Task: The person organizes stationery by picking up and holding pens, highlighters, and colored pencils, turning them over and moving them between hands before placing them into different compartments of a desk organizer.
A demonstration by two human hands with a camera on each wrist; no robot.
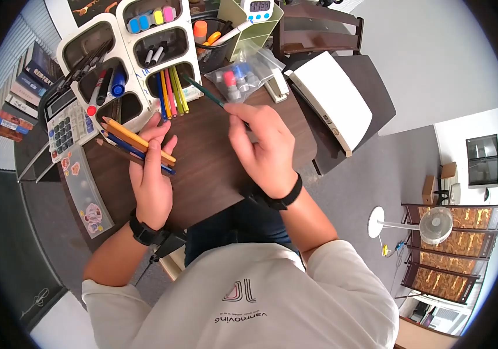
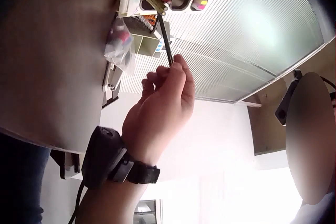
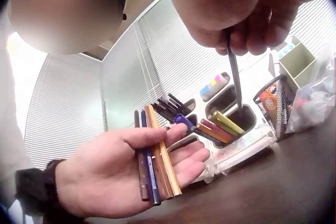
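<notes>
My left hand (image 1: 154, 186) holds several colored pencils (image 3: 158, 161), brown, dark blue and yellow-orange ones, under its thumb across the palm. My right hand (image 1: 265, 148) pinches a dark green colored pencil (image 1: 207, 93) between thumb and fingertips. That pencil slants down, its far end in the front right compartment of a white desk organizer (image 3: 265, 139). Blue, orange, pink and yellow-green pencils (image 1: 173, 93) stand together in the same compartment, beside the green one. The left hand is just in front of the organizer, palm up.
Markers (image 1: 119, 81) and highlighters (image 1: 151, 20) fill other compartments. To the right are a mesh pen cup (image 1: 213, 55), a clear plastic bag (image 1: 243, 75), a stapler (image 1: 277, 86) and a white box (image 1: 333, 102). A calculator (image 1: 68, 131) and a sticker sheet (image 1: 87, 195) lie left.
</notes>
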